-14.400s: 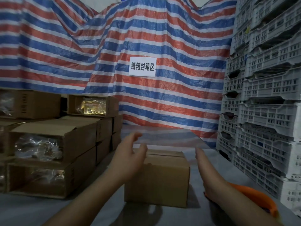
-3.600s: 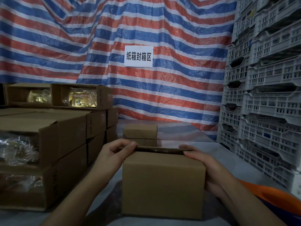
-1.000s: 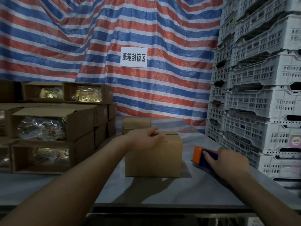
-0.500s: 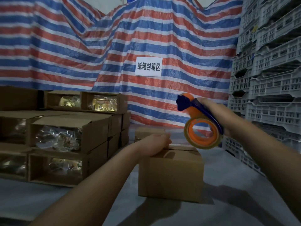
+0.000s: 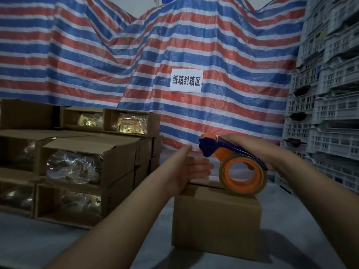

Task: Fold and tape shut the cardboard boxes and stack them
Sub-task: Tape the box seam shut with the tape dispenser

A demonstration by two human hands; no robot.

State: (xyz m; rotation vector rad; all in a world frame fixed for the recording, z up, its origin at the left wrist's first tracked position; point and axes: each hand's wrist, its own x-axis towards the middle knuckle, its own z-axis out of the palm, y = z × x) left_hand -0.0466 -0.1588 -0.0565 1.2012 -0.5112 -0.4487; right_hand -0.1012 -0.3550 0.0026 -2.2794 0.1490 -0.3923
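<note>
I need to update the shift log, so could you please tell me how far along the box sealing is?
Done: the flaps of the cardboard box are folded shut. In hand: the left hand holds them down while the right hand sets the tape dispenser on top. Left: tape the seam, stack it, then the open boxes.

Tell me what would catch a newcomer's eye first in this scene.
The orange and blue tape dispenser, gripped by the right hand, sits on top of the closed cardboard box in the middle, with the left hand flat at the box's far left edge. Behind hangs a red, white and blue striped tarp with a white sign. Open boxes of shiny packets are stacked at left, pale plastic crates at right.
</note>
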